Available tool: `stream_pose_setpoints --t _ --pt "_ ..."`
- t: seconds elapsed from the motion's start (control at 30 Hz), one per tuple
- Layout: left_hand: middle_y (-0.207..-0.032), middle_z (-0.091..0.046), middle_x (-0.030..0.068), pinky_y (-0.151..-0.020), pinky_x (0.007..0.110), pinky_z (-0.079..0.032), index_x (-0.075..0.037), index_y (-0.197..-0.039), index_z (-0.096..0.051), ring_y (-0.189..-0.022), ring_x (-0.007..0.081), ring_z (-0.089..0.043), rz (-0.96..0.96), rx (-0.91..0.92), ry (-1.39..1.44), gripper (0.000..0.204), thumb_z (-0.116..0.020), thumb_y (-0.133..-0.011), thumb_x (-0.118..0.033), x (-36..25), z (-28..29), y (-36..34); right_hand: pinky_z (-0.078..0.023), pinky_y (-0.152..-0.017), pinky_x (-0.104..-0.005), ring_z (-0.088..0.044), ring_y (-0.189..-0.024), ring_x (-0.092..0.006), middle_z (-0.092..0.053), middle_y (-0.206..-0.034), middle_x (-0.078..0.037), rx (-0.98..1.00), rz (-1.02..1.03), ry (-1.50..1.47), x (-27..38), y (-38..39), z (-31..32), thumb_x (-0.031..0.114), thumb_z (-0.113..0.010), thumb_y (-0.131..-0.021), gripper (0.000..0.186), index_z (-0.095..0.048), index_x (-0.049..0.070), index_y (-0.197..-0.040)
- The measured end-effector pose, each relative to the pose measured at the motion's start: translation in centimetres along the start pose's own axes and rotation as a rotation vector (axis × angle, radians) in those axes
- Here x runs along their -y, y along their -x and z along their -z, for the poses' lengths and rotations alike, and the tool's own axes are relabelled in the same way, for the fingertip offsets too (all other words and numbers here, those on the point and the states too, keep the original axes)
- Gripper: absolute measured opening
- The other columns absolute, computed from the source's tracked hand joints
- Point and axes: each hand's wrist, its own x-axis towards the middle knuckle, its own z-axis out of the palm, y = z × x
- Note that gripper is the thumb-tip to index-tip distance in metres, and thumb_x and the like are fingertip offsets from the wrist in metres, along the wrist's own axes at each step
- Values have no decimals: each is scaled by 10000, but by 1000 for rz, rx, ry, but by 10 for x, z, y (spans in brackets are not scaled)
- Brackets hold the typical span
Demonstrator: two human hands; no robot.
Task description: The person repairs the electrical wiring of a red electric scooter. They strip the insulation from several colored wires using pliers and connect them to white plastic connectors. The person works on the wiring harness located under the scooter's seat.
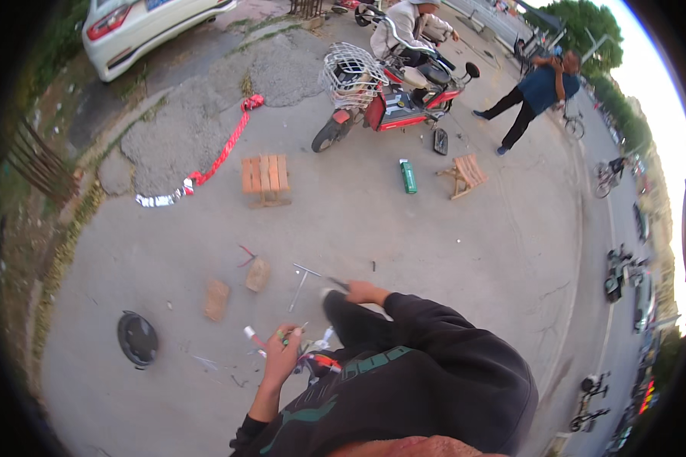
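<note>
Small tools (pixel 286 333) sit clenched in my left hand (pixel 280 356), near the pavement (pixel 404 244). My right hand (pixel 364 292) grasps a dark thin tool (pixel 338 284), just right of a T-shaped wrench (pixel 302 282) lying on the ground. Two wooden stools (pixel 266 177) stand farther off.

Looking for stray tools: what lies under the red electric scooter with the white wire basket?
Under the red electric scooter only bare grey concrete pavement and shadow show; a dark flat object lies beside it. Ground beneath its body is hidden.
</note>
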Motion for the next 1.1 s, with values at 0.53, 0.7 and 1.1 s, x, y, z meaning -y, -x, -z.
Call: stream_pose_setpoints --t 0.53,0.7,1.1 --pt "-652 -414 -93 -484 229 -255 -42 -996 -622 -544 9 -347 286 161 -175 218 -524 -1066 -223 -163 -294 -195 -504 -543 -450 -680 -627 -278 -694 -769 -172 252 -514 -789 -399 282 -75 312 -713 -909 344 -714 -31 -887" --pt "-683 -424 -82 -508 227 -274 -43 -991 -605 -584 9 -360 229 295 -149 220 -522 -1071 -231 -251 -424 -288 -451 -488 -420 -580 -510 -238 -626 -674 -111 204 -922 -984 -460 235 91 305 -772 -879 350 -668 -29 -854" --pt "-708 -448 -36 -561 268 -338 -41 -1004 -573 -632 62 -400 17 650 -246 177 -523 -1072 -197 -310 -684 -560 -461 -499 -386 -564 -557 -210 -587 -704 -64 -349 -1034 -2024 -610 165 227 518 -694 -956 438 -609 88 -938"
